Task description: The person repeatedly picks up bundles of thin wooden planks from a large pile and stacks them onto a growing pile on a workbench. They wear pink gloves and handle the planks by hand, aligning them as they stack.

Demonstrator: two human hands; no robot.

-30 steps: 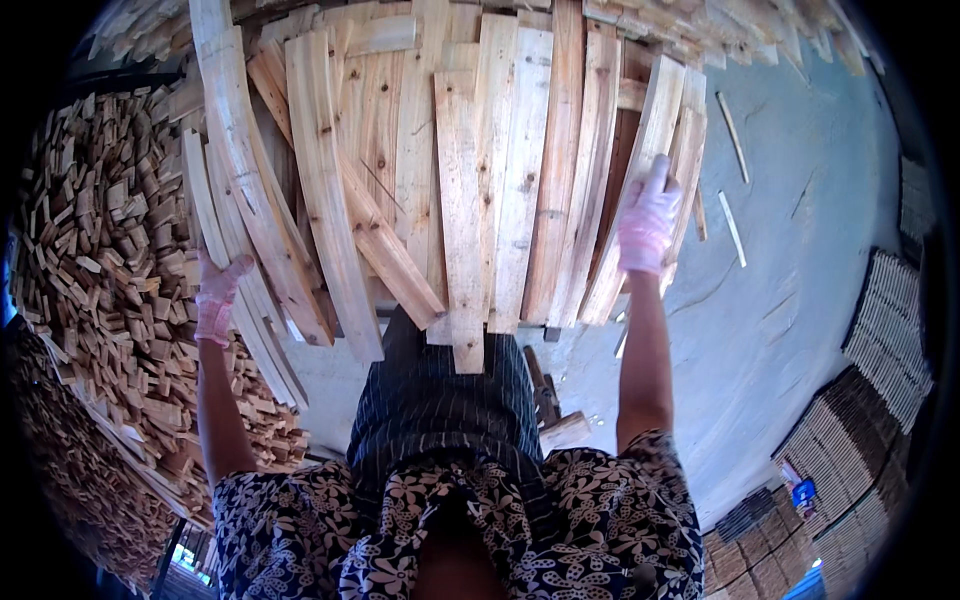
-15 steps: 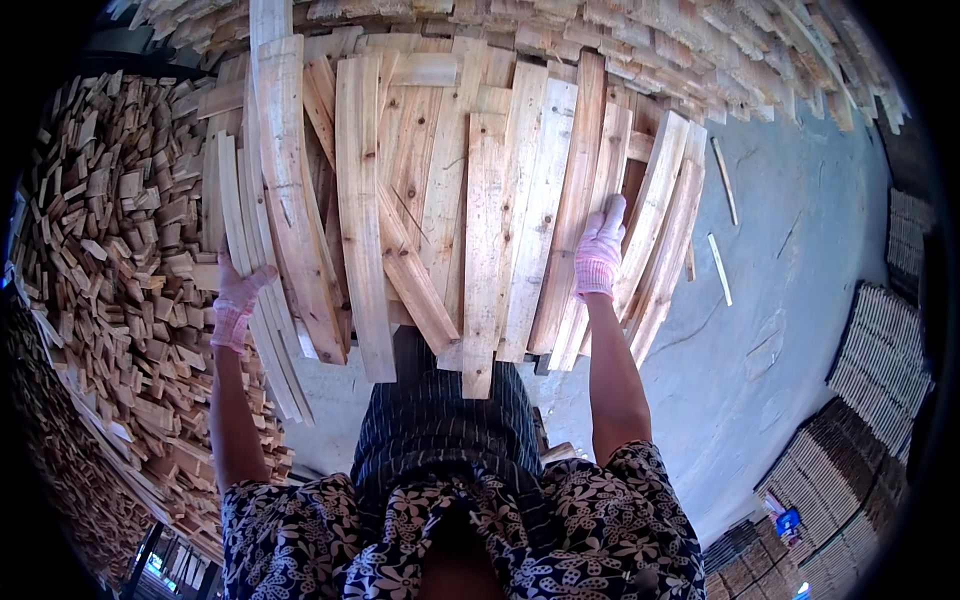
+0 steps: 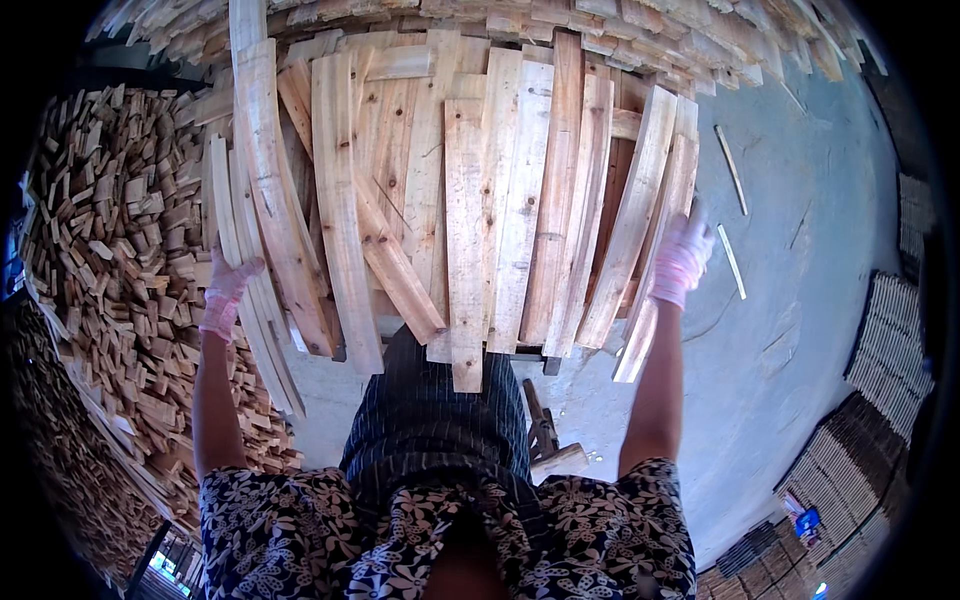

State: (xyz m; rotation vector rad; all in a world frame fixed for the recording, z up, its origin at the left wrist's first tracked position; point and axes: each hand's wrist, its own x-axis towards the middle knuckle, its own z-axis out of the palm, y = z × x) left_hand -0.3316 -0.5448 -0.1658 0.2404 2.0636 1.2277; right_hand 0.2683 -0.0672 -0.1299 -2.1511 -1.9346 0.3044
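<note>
The boards [image 3: 466, 250] range from pale cream-yellow to pinkish tan and reddish brown, spotted with dark brown knots. Both hands [image 3: 684, 258] wear gloves [image 3: 226, 300] of pale pink and white. The blouse [image 3: 280, 530] is black with a cream floral print; the lower garment [image 3: 435, 420] is dark with thin pale stripes. The floor [image 3: 790, 290] is blue-grey.

No text, label, brand, number or sign can be read on anything in view.
</note>
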